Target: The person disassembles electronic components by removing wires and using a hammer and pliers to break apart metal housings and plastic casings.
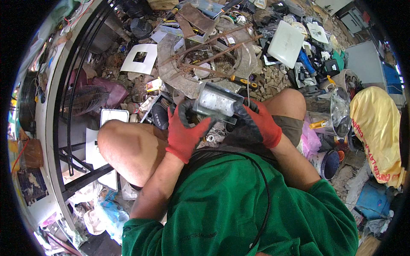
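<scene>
The person sits low on the floor [128, 91], and scrap lies all around: a big round grey metal frame [205, 59] with rusty rods across it, a yellow bag [378, 128] on the right, a flat white panel [285, 42], a clear plastic jug [337, 112] and a white plate with a square hole [140, 58]. A screwdriver with a yellow and black handle [242, 80] lies on the frame, just past the hands. Both hands wear red gloves with dark fingers. Between the bare knees they hold up a small grey metal box [217, 103] with a clear cover. The left hand [184, 130] is wrapped around the box's left end, fingers curled tight over the edge. The right hand [256, 119] is closed on the right end, with its dark fingers on top. So the box is off the floor, gripped at both ends, in front of the green shirt. I think the person is turning the box and looking it over, maybe to find how it opens. The next move would need one hand to keep a firm grip while the other lets go to reach for a tool or pull at the cover.
</scene>
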Action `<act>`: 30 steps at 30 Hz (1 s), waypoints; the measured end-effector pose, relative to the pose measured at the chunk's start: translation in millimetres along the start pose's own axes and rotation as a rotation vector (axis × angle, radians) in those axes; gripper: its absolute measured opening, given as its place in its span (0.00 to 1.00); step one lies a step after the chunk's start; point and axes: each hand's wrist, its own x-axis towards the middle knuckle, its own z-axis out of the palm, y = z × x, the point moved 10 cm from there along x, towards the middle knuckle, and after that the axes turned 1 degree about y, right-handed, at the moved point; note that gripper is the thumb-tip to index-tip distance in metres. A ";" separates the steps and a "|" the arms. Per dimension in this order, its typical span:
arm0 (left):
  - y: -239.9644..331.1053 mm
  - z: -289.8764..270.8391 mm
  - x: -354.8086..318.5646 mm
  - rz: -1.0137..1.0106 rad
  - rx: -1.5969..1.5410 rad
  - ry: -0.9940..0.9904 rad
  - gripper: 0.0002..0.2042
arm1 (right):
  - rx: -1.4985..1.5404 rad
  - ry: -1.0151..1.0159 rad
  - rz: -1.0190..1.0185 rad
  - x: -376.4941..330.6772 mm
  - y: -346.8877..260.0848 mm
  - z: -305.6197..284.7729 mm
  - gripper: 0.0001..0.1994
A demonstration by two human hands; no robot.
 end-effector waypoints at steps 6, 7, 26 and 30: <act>-36.4 -10.9 24.0 -0.234 -0.605 -0.038 0.11 | -0.139 0.025 -0.168 -4.0 -2.9 -14.7 0.13; -35.5 -13.0 27.9 -0.307 -0.706 -0.067 0.10 | -0.457 -0.001 -0.369 -13.7 -31.0 -7.4 0.13; -90.7 -10.2 219.4 -0.178 0.978 -0.043 0.30 | 0.082 0.193 -0.055 6.5 81.6 -46.2 0.13; -53.4 -13.7 196.6 -0.094 1.060 0.041 0.28 | 0.199 0.151 0.014 4.7 74.1 -40.3 0.14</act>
